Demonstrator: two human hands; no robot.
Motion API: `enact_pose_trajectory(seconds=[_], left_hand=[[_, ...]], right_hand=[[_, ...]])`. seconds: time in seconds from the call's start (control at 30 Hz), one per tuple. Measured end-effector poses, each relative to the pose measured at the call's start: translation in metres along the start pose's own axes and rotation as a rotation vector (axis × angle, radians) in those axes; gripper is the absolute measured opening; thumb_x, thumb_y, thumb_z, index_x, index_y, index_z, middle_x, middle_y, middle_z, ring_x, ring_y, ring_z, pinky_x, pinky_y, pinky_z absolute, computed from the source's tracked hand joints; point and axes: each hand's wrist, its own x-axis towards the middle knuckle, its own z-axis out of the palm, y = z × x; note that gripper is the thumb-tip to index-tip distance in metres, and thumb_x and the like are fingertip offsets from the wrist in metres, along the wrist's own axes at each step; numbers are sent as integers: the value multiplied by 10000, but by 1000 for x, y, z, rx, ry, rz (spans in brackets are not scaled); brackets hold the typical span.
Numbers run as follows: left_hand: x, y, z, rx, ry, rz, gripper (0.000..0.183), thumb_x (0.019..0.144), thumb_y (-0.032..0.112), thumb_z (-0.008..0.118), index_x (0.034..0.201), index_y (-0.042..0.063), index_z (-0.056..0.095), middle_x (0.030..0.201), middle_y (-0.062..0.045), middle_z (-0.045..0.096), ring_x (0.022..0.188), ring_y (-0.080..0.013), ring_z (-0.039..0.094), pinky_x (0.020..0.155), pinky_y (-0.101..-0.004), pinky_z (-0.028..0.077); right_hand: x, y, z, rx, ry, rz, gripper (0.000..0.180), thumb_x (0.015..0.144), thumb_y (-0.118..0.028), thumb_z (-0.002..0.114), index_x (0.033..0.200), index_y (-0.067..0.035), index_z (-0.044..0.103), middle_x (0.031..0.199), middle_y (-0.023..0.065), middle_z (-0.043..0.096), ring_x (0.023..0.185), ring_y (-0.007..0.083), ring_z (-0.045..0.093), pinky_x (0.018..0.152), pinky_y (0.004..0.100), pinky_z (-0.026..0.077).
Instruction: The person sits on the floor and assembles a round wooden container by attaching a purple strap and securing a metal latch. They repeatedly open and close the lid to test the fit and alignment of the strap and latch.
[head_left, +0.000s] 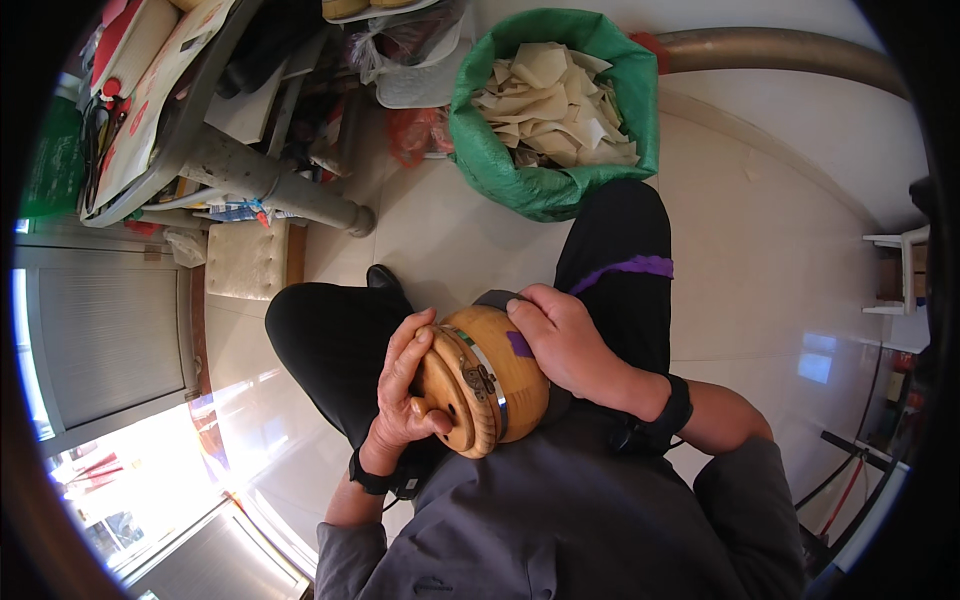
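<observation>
A round wooden jar (517, 382) lies tilted on its side in my lap. Its lid (455, 405) faces left and has small dark holes. A brown metal clasp (478, 382) and a shiny metal band (491, 375) sit where lid and body meet. My left hand (405, 390) grips the lid, with fingers along its rim and the thumb across its face. My right hand (566, 337) is pressed around the jar's body, next to a purple patch (517, 344). Something dark grey (499, 298) shows behind the jar; I cannot tell what it is.
A green woven sack (487, 161) full of pale scraps (559, 105) stands beyond my knee. At upper left is a cluttered table (172, 142) with a thick metal leg (300, 199). A padded stool (251, 259) stands below it. A purple strip (630, 270) circles one trouser leg.
</observation>
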Motion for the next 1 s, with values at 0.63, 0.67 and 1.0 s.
enact_pose_trajectory(seconds=[0.63,0.67,1.0], left_hand=[[-11,46,-4,53,-138,-435,1550,456,534,1051,1637,22,187,1598,-270,263,1517,-427,312,1223,-483,345],[-11,46,-3,66,-137,-433,1533,470,516,1050,1636,20,187,1596,-271,265,1513,-430,319,1220,-484,350],[-15,44,6,189,-94,-328,1282,528,340,996,1568,9,324,1539,-305,303,1419,-459,410,1155,-480,417]], right_hand=[[-21,-7,24,-75,48,-216,191,1057,-166,596,1092,22,597,759,118,631,670,184,617,631,331,508],[-20,-6,25,-98,66,-245,189,1050,-166,600,1082,20,589,726,158,641,634,235,652,614,362,520],[-7,10,30,-117,53,-152,217,1039,-188,599,1064,27,587,751,184,655,673,267,669,655,389,539]])
